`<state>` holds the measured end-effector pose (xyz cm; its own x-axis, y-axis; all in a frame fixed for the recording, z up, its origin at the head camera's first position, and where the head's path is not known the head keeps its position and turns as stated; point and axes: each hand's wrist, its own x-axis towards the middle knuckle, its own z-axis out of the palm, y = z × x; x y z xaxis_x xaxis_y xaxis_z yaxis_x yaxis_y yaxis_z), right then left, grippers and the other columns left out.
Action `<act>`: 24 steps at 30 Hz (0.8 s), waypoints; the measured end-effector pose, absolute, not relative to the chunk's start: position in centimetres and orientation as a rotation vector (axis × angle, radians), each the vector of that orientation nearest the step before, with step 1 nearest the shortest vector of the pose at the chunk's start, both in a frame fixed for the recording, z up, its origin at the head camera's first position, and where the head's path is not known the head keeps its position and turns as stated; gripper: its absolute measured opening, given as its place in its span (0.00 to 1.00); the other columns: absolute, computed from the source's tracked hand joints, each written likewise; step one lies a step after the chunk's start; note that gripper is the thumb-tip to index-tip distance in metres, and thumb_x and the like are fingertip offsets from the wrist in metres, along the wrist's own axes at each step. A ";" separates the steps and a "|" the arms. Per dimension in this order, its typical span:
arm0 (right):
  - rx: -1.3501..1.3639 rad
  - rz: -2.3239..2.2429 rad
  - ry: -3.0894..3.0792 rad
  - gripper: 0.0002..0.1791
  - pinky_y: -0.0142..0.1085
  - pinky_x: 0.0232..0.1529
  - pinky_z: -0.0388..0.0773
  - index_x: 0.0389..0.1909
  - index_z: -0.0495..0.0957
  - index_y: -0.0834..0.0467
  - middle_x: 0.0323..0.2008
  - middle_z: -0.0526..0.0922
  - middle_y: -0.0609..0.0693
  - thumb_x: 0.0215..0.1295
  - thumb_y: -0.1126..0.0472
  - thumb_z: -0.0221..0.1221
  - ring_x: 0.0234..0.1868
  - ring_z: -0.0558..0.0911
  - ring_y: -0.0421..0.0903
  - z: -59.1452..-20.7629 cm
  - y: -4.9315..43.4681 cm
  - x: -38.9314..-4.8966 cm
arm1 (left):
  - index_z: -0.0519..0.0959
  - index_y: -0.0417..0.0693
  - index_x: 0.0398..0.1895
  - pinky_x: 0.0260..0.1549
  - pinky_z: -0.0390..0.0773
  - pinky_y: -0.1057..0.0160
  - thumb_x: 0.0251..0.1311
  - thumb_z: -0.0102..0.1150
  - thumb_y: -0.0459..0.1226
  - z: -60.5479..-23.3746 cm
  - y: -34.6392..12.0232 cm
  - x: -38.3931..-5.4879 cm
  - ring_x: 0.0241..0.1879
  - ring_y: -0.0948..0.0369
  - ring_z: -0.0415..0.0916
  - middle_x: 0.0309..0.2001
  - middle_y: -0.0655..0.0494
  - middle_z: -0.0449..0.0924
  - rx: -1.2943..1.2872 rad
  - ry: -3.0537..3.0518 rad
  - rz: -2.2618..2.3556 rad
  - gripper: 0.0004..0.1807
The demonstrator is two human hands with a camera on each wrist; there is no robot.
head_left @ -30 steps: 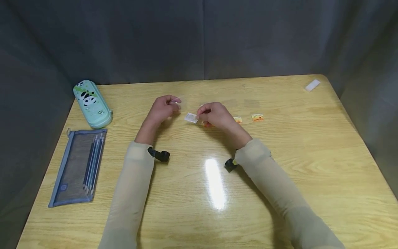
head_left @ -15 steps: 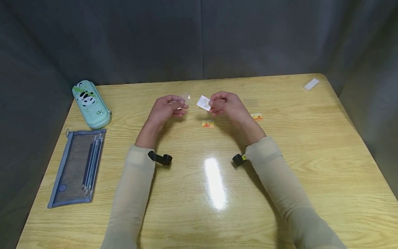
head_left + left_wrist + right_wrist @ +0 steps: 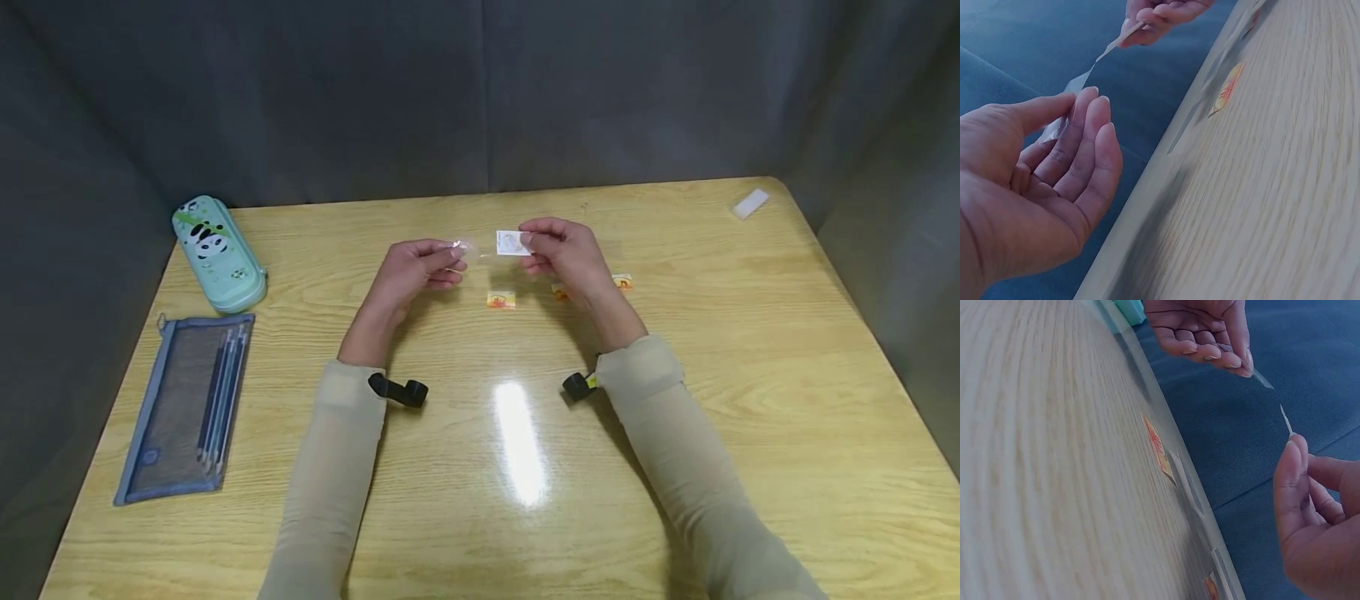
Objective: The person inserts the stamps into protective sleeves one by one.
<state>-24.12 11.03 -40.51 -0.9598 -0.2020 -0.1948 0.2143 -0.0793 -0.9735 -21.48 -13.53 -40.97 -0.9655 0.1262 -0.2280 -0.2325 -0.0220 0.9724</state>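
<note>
My left hand pinches a small clear plastic sleeve between thumb and fingers, above the back part of the table. My right hand holds a small white card by its right end, its printed face up toward the head camera. A narrow gap separates sleeve and card in the right wrist view. Below them on the wood lies an orange-and-yellow card. A second such card is partly hidden by the right hand, and a third card lies to its right.
Flat clear pieces lie behind the orange cards near the table's back edge. A mint panda pencil case and a blue mesh pouch with several pencils sit at the left. A white block lies in the far right corner.
The white card was lifted from near the orange cards, moved back and right, and turned level. My left hand has shifted right with the sleeve, closer to the card.
</note>
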 end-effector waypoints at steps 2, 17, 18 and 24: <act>0.013 -2.145 1.905 0.14 0.30 0.30 0.87 0.56 0.77 0.67 0.36 0.84 0.51 0.71 0.69 0.59 0.25 0.86 0.42 -40.5 11.0 -24.2 | 0.83 0.35 0.49 0.36 0.89 0.62 0.68 0.64 0.37 -40.9 -13.4 -21.4 0.28 0.64 0.87 0.30 0.56 0.88 -0.098 2.012 2.066 0.14; -0.006 -2.133 1.905 0.14 0.34 0.34 0.88 0.55 0.77 0.65 0.32 0.85 0.50 0.71 0.68 0.60 0.26 0.86 0.42 -40.0 10.5 -24.0 | 0.84 0.31 0.45 0.34 0.89 0.60 0.66 0.67 0.38 -40.7 -12.4 -21.4 0.26 0.63 0.86 0.27 0.54 0.88 -0.083 2.025 2.038 0.16; 0.001 -2.134 1.898 0.12 0.33 0.34 0.88 0.53 0.78 0.64 0.32 0.85 0.50 0.71 0.67 0.60 0.26 0.86 0.41 -40.0 10.5 -23.9 | 0.84 0.30 0.45 0.34 0.89 0.60 0.66 0.67 0.38 -40.7 -12.4 -21.4 0.26 0.63 0.86 0.26 0.54 0.88 -0.087 2.025 2.043 0.16; 0.004 -2.133 1.877 0.07 0.34 0.34 0.88 0.46 0.77 0.62 0.31 0.83 0.50 0.70 0.66 0.61 0.26 0.86 0.42 -40.2 10.3 -23.6 | 0.82 0.27 0.49 0.34 0.89 0.60 0.68 0.64 0.38 -40.8 -12.5 -21.2 0.26 0.63 0.87 0.26 0.56 0.88 -0.092 2.026 2.061 0.19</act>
<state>-23.59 10.35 -40.22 -0.9553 -0.2202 -0.1974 0.2238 -0.1022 -0.9693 -21.17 -12.45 -40.84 -0.9669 0.1323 -0.2180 -0.2203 -0.0026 0.9754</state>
